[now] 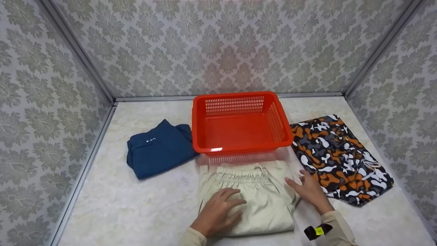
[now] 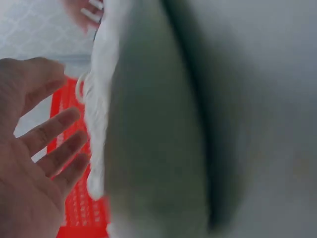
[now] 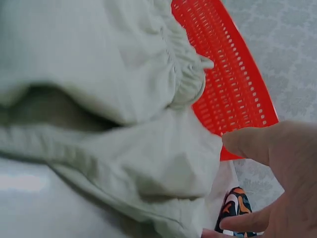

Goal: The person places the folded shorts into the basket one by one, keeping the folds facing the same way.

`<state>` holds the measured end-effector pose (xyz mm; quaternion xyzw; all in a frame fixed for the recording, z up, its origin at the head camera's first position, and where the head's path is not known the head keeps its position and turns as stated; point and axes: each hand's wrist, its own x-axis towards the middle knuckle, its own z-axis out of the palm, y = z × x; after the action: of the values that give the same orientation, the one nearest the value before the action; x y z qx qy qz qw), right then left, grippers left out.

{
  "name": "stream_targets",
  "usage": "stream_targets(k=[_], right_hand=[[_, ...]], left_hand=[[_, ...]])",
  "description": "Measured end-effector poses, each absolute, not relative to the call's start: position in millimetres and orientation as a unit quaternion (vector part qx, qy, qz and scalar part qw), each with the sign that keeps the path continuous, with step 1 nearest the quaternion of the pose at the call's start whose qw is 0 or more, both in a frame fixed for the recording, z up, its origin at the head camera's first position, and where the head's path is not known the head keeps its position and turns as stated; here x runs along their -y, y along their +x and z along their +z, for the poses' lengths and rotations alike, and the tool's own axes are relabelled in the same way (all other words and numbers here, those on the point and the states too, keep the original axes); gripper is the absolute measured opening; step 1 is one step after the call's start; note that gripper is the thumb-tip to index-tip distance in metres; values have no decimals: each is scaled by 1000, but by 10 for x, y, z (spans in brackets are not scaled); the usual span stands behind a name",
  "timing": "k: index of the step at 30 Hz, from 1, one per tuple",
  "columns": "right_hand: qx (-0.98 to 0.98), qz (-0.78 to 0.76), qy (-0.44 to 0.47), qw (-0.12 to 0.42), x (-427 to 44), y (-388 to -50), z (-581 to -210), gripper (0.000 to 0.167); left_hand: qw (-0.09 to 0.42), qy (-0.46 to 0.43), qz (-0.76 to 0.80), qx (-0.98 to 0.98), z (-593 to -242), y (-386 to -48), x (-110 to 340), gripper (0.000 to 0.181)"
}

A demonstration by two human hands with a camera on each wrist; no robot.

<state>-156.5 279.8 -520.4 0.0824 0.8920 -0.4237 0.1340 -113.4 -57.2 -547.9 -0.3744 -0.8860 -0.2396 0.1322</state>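
Observation:
A pair of pale cream-green pants [image 1: 256,205] lies folded on the table, its gathered waistband and drawstring toward the red basket. Over their left half hovers my left hand [image 1: 218,212], its fingers spread and holding nothing. The left wrist view shows that hand [image 2: 34,144] apart from the cloth. My right hand [image 1: 310,191] is at the right edge of the pants, thumb and fingers apart. In the right wrist view its thumb [image 3: 247,144] meets a corner of the pants [image 3: 163,158]; some fingertips are cut off at the lower edge.
Behind the pants stands a red plastic basket [image 1: 235,150] with slotted sides and nothing inside. A folded dark blue garment [image 1: 160,150] lies left of it. On the right is a camouflage-patterned garment [image 1: 338,160] with a white drawstring. Patterned walls [image 1: 232,51] enclose the table [image 1: 136,208].

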Motion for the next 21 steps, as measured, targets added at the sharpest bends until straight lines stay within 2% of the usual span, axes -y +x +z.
stream_targets(k=[3, 10, 14, 17, 21], right_hand=[[-876, -449, 94, 148, -2748, -1512, -5202, 101], [-843, -495, 128, 167, -2655, -1464, -5221, 113], [-794, -546, 188, 188, -2631, -1459, -5260, 121], [-765, -573, 215, 199, -2637, -1477, -5279, 119], [-710, -632, 223, 217, -2641, -1515, -5292, 109]], left_hand=[[106, -397, -207, 888, -5574, -1134, 429, 36], [-3, -375, -146, 916, -5584, -1191, 273, 67], [-26, -362, -133, 922, -5593, -1146, 226, 77], [-34, -350, -137, 926, -5598, -1133, 178, 84], [-52, -331, -153, 930, -5605, -1181, 113, 94]])
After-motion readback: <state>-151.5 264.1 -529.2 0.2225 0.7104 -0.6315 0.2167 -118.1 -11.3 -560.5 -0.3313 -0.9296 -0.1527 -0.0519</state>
